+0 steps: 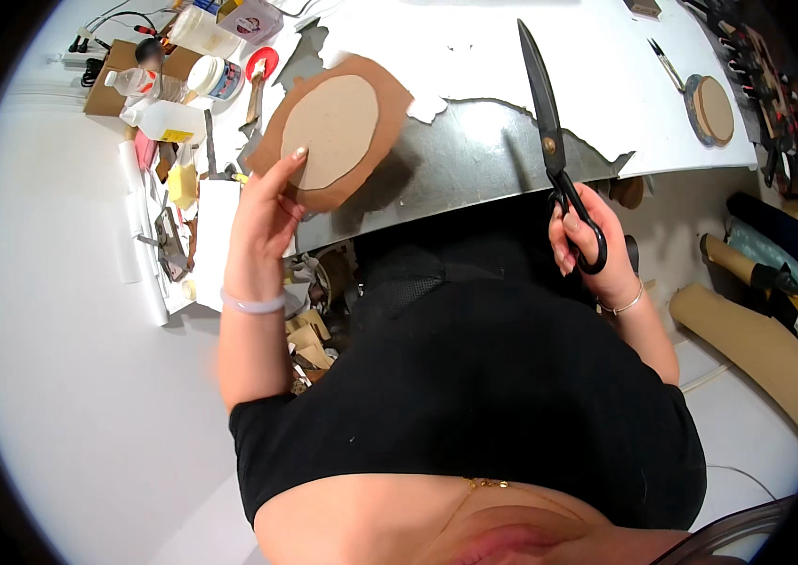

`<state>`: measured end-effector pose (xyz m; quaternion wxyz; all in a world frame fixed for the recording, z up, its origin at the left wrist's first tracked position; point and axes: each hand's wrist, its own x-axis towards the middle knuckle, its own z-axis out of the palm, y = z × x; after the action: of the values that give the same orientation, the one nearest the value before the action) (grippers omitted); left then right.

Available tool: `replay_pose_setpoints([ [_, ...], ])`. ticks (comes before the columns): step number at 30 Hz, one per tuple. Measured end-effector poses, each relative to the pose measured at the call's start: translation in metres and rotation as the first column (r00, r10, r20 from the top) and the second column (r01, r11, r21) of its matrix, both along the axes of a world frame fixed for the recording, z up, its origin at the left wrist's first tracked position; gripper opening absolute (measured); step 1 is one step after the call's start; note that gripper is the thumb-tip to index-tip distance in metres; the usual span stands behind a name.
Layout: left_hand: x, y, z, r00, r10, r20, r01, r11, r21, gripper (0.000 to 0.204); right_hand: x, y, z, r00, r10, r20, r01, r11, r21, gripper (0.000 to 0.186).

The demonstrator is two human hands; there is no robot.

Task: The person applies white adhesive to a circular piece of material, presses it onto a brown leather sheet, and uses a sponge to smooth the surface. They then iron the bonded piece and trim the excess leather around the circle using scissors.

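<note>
Bright white light nearly washes out the tabletop point(596, 66) at upper centre. Below and right of the brown piece point(392, 99) lies a soft dark shadow. Straight edges bow toward the rim, and the corners fall to black.

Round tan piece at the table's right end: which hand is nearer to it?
Right. The right hand, holding black scissors, is left of the round tan piece and closer to the body; the left hand, gripping the brown sheet, is much farther to its left.
</note>
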<state>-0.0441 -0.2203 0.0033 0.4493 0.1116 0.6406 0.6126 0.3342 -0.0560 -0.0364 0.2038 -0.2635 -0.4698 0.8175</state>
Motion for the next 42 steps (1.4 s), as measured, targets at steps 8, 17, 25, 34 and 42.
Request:
replay_pose_setpoints([
  [8,0.038,-0.009,-0.037,0.955,0.152,0.253,-0.129,0.986,-0.107,0.048,-0.004,-0.005,-0.008,0.989,0.140,0.043,-0.138,0.989,-0.057,0.021],
  [17,0.033,0.025,-0.022,0.978,-0.185,-0.101,0.179,0.982,-0.063,0.051,-0.002,-0.002,-0.020,0.964,0.261,-0.045,-0.262,0.965,-0.027,0.040],
  [25,0.073,0.018,0.023,0.976,0.201,-0.086,-0.158,0.922,0.353,0.048,-0.014,-0.012,-0.016,0.889,0.452,-0.069,-0.446,0.891,0.091,0.073],
  [34,0.098,0.027,0.035,0.911,0.410,-0.032,-0.339,0.793,0.507,0.047,-0.059,-0.024,-0.020,0.841,0.491,-0.226,-0.469,0.871,0.148,0.076],
  [42,0.118,0.026,0.035,0.877,0.434,-0.207,-0.251,0.781,0.572,0.057,-0.060,-0.031,-0.018,0.878,0.424,-0.221,-0.388,0.902,0.189,0.067],
])
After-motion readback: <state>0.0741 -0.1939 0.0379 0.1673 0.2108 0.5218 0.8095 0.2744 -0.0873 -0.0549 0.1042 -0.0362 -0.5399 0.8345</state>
